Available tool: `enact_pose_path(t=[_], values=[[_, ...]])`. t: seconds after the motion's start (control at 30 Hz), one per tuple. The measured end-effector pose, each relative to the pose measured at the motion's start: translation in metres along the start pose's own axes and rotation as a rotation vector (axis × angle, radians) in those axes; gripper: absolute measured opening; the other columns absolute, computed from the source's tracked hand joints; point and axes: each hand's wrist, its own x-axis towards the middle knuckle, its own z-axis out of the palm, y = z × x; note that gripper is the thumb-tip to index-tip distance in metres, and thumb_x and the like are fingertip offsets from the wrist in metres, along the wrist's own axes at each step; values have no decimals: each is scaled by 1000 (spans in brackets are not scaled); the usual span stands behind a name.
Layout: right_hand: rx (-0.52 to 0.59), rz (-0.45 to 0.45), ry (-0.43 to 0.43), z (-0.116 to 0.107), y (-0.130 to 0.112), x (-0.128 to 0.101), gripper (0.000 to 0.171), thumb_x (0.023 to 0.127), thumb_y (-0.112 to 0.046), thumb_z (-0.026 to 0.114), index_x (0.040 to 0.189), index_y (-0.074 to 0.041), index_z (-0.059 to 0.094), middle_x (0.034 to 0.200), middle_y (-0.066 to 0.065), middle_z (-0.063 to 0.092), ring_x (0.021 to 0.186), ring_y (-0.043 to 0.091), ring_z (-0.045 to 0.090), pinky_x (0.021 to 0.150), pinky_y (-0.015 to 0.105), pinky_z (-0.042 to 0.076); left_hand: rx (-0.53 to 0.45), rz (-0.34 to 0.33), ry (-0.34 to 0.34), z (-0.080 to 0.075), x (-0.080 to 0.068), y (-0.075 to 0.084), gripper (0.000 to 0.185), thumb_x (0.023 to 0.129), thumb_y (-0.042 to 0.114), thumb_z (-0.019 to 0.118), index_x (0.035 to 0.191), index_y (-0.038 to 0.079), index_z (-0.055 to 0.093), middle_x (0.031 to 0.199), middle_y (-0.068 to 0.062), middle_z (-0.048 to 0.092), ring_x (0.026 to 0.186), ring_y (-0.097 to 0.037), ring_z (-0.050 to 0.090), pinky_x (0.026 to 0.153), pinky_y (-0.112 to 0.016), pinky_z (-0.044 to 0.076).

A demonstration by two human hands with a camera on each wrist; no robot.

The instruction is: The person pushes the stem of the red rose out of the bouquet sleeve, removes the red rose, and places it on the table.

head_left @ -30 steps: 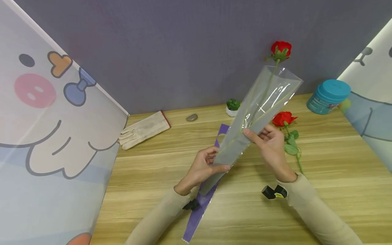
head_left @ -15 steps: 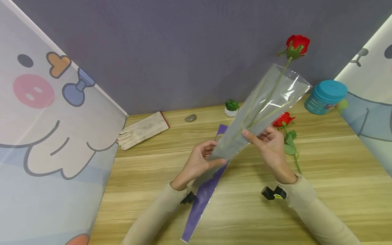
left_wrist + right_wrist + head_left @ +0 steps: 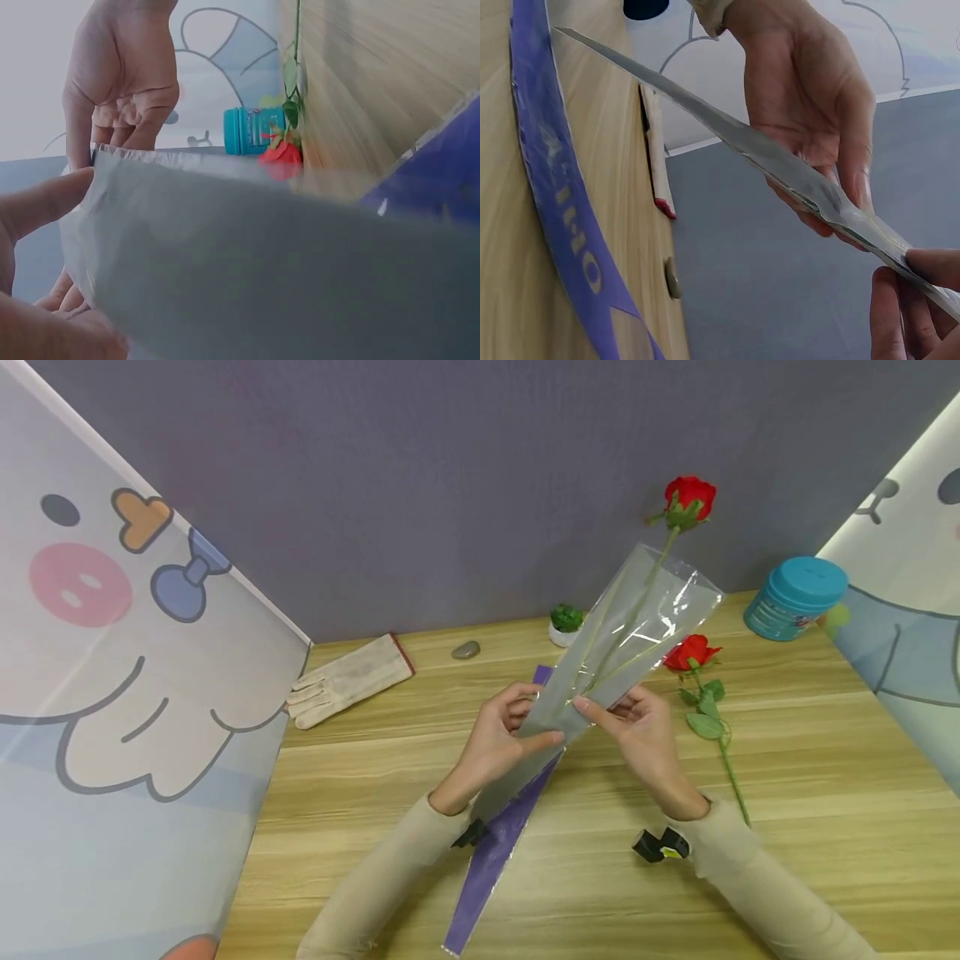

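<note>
A grey and clear flower sleeve (image 3: 551, 706) slants up to the right above the table, with a long-stemmed red rose (image 3: 690, 500) inside it. The rose's bloom stands out beyond the wide clear top. My left hand (image 3: 495, 743) pinches the sleeve around its lower middle, thumb in front and fingers behind. Just higher up, my right hand (image 3: 643, 737) pinches its right edge, also seen gripping the thin side of the sleeve (image 3: 780, 169) in the right wrist view. A purple flower sleeve (image 3: 498, 843) lies beneath on the table, partly hidden.
Another red rose (image 3: 690, 653) lies on the wooden table right of my right hand. Along the back stand a small potted plant (image 3: 566, 625) and a blue tub (image 3: 798, 597). A grey stone (image 3: 466, 650) and a pale work glove (image 3: 351, 681) lie back left.
The sleeve and rose first swung up to the right, then came back down left. My right hand has shifted left, closer to my left hand, which has risen slightly.
</note>
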Motion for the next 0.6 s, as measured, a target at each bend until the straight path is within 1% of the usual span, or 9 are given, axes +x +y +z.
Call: enact_pose_path(t=[0.13,0.3,0.43,0.6], values=[[-2,16,3,3,3,-2,25,91,-3,79,115,2,71,94,-20,79,88,1,76,78,19,61,15,3,15,2,0,-1,54,83,1,85,132,9,63,115,-19,78,87,-10,74,77,-26,58],[-28,27,16,6,5,-4,26,91,-6,80,114,1,72,95,-21,78,90,1,75,77,18,60,10,12,33,3,1,-3,52,82,-2,85,128,7,64,112,-21,78,85,-10,72,76,-26,57],[-50,14,18,7,6,-5,28,91,-7,80,114,5,72,95,-21,78,91,1,74,77,18,59,-1,19,39,3,0,-4,51,81,-3,85,127,7,64,111,-21,78,84,-10,72,76,-26,57],[-38,-29,-23,5,8,-6,28,91,-4,79,115,8,71,99,-17,79,94,4,75,79,18,60,1,58,33,2,-2,-7,50,81,-5,84,126,6,64,111,-21,78,87,-10,73,78,-27,57]])
